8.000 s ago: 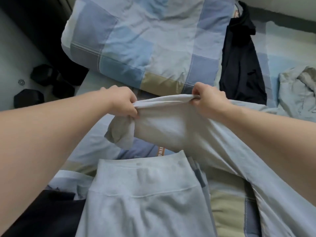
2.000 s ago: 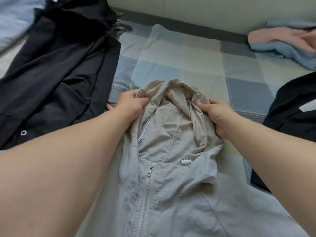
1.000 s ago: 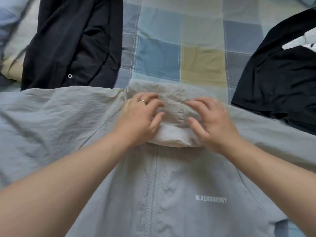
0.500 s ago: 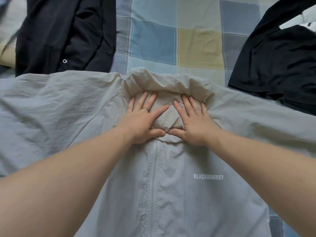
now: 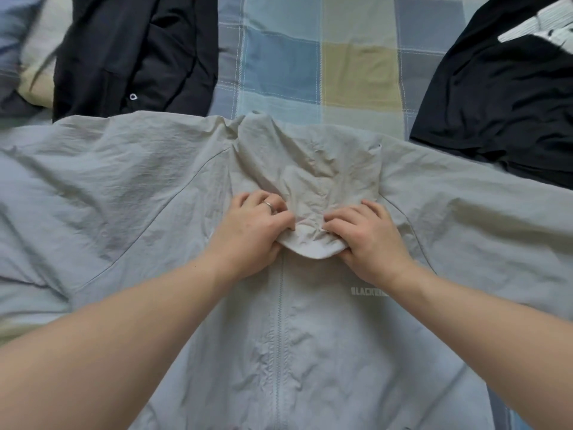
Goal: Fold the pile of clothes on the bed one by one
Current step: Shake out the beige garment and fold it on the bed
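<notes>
Pinching the hood [image 5: 310, 175] down flat
My left hand [image 5: 251, 234] and right hand [image 5: 372, 240] each pinch its folded lower edge, fingers curled; the jacket [image 5: 124, 197] lies spread, zip up, on the bed [image 5: 310, 63].

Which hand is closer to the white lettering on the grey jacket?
Right. The right hand sits just above the lettering; the left hand is across the zipper.
</notes>
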A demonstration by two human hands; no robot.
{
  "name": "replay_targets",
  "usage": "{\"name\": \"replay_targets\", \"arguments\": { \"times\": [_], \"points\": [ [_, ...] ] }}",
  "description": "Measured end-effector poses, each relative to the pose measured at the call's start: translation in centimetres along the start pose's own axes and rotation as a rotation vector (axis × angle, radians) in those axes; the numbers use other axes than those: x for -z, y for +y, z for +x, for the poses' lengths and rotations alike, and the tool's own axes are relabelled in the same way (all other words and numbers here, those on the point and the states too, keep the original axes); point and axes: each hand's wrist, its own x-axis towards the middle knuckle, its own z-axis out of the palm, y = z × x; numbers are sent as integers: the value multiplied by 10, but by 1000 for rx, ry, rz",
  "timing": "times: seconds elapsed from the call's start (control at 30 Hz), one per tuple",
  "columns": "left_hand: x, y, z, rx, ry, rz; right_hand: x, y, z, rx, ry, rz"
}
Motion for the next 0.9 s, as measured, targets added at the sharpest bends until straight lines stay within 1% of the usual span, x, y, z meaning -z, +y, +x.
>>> {"name": "replay_targets", "arguments": {
  "times": [0.1, 0.13, 0.17, 0.23, 0.3, 0.33, 0.37, 0.4, 0.43, 0.5, 0.57, 0.63, 0.7, 0.8, 0.9],
  "points": [
    [5, 7, -13, -89, -93, -6, 11, -7, -11, 13, -161, -3],
    [7, 7, -16, -101, -95, -20, 15, -9, -13, 3, -183, -6],
    [10, 5, -15, -95, -81, -30, 19, -9, -12, -8, -167, -9],
    [15, -1, -8, -54, 8, -54, 27, -9, -5, -18, -44, 8],
    [17, -7, 7, 9, 165, -83, 30, -5, 10, -48, 69, 39],
    [18, -10, 17, 49, 236, -98, 30, -2, 18, -88, 76, 54],
    [18, -13, 27, 88, 278, -108, 29, 2, 27, -144, 41, 72],
    [17, -15, 38, 121, 283, -106, 26, 6, 36, -206, -27, 88],
    [15, -17, 49, 152, 244, -90, 21, 11, 44, -256, -108, 92],
    [7, -23, 68, 206, 87, -22, 6, 24, 56, -294, -237, 33],
    [-6, -31, 81, 241, -65, 46, -9, 39, 61, -302, -307, -55],
    [-20, -39, 83, 277, -155, 69, -20, 52, 61, -321, -351, -134],
    [-32, -42, 79, 289, -133, 83, -30, 58, 57, -320, -348, -189],
    [-43, -42, 76, 286, -15, 121, -43, 60, 53, -308, -264, -221],
    [-50, -46, 77, 267, 41, 130, -48, 62, 53, -283, -213, -219]
  ]
}}
